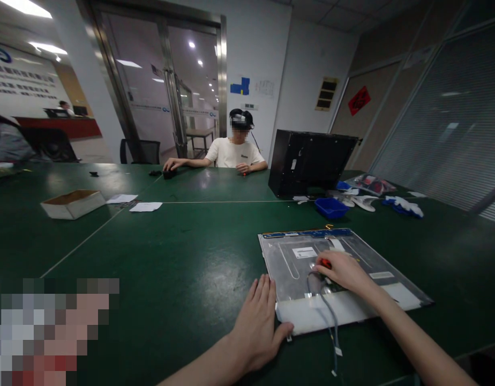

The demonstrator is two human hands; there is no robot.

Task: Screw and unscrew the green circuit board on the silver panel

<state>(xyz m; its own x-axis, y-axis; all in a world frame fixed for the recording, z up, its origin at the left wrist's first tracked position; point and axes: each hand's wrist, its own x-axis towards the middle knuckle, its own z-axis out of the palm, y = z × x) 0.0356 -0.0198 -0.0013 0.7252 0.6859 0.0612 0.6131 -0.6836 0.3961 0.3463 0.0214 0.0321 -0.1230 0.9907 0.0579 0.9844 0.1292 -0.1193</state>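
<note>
A flat LCD display panel (285, 276) lies back side up on the green table. It has a grey metal back, a white strip along the near edge and a blue circuit board (331, 233) along the far edge. My left hand (257, 319) rests against the panel's left edge, fingers stretched and thumb at the near corner. Over the middle of the panel, my right hand (346, 271) is closed around a small red-and-black tool (325, 263), its tip hidden. Grey cables (331, 313) run from beneath that hand over the near edge onto the table.
A black monitor housing (312, 161) stands behind the panel, near a blue plastic tray (331, 208) and gloves (404, 206). A white open box (73, 205) and papers (146, 207) lie left. Across the table (183, 257) sits a person (235, 150), one hand at a small black object (169, 173).
</note>
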